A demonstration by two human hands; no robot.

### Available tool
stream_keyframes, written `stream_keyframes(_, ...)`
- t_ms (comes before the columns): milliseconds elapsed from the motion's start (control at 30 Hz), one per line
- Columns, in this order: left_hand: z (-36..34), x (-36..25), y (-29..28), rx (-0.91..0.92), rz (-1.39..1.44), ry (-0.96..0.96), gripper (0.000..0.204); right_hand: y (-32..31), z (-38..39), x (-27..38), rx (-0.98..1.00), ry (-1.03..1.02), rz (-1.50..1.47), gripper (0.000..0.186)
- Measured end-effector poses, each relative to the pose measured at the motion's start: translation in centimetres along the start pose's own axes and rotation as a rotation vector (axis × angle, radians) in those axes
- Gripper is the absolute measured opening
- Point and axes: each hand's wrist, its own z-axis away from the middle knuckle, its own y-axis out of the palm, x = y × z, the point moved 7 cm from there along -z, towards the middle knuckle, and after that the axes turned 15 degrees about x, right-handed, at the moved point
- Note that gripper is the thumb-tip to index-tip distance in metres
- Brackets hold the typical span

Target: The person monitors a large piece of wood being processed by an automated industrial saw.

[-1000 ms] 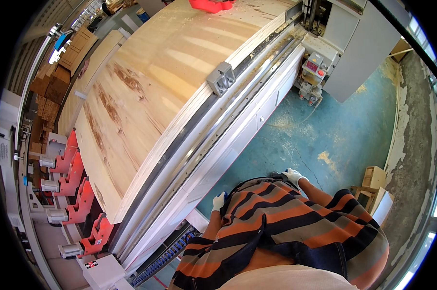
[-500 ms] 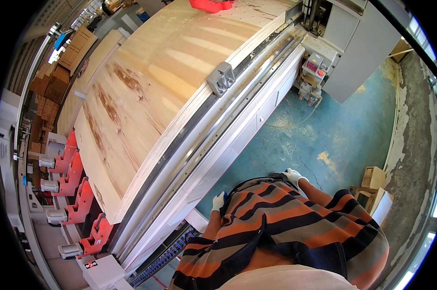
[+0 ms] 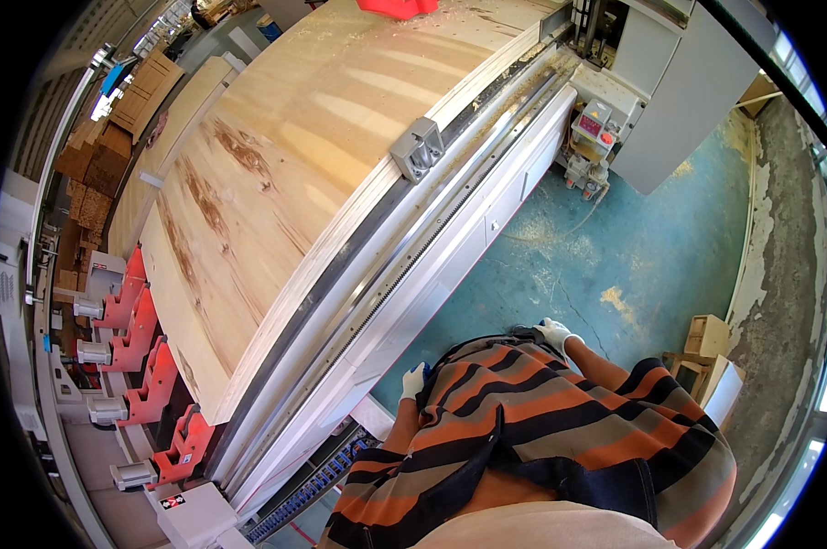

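Observation:
My left hand point(image 3: 414, 382), in a white glove with blue on it, is low at my waist, beside the striped orange, black and grey garment point(image 3: 560, 412). My right hand point(image 3: 552, 333), also white-gloved, rests at the front of my waist against dark material. The fingers of both hands look curled; what they hold, if anything, is hidden. Left of me lies a large plywood sheet point(image 3: 285, 156) on a machine bed, with a metal block point(image 3: 419, 149) at its near edge and a long toothed rail point(image 3: 413, 265) alongside.
Red machine arms point(image 3: 171, 448) line the left end, with stacked boards point(image 3: 107, 156) behind. A red piece point(image 3: 395, 5) is at the top. A grey cabinet point(image 3: 670, 91) and valve unit point(image 3: 594, 137) stand ahead right. Wooden boxes point(image 3: 706, 334) sit by a worn wall point(image 3: 775, 256).
The red piece at the top edge has shifted slightly upward. My hands and body have not visibly moved.

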Motion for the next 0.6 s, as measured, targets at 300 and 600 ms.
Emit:
stream_keyframes(300,0.1,-1.1,-0.1,0.017,-0.157,0.063,0.015,1.0,-1.6,-2.4,-0.015,0.001,-0.065,0.029)
stream_keyframes(600,0.0,0.7,0.1,0.024,0.082,-0.078,0.023,1.2,-2.1,-2.4,0.006,0.001,-0.062,0.029)
